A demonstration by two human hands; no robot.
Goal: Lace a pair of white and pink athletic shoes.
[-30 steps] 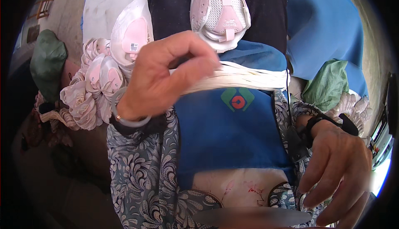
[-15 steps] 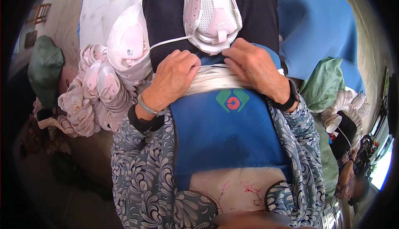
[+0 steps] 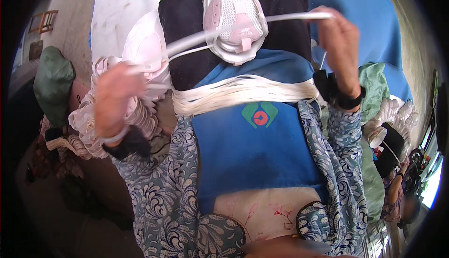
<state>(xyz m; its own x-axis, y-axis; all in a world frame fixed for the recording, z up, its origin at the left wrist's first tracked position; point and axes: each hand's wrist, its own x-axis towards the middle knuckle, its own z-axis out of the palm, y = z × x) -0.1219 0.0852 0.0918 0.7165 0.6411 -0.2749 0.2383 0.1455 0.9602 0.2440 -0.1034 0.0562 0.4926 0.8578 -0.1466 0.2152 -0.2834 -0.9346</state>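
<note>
A white shoelace [image 3: 299, 16] is stretched across the front of me, passing over a white and pink mesh shoe [image 3: 241, 21]. My right hand [image 3: 340, 45], raised at the right, pinches one end. Toward the other end is my left hand [image 3: 117, 96], smeared by motion, with the lace running taut to its fingers. The shoe rests between my knees, heel toward me. A thinner lace trails from its left side. Across my blue apron [image 3: 262, 155] lies a bundle of white laces [image 3: 243, 89], touched by neither hand.
Stacked pink and white shoe uppers [image 3: 145, 52] crowd my left side, beside a green sack [image 3: 54, 82]. Blue cloth [image 3: 360, 19] and another green cloth [image 3: 374, 82] lie to my right, with more pale shoe parts [image 3: 397, 113] beyond. A wooden stool [image 3: 44, 21] stands far left.
Both hands have left the lace bundle and swung apart, left hand leftward, right hand up and rightward. A lace is now drawn out between them. The shoe has shifted slightly.
</note>
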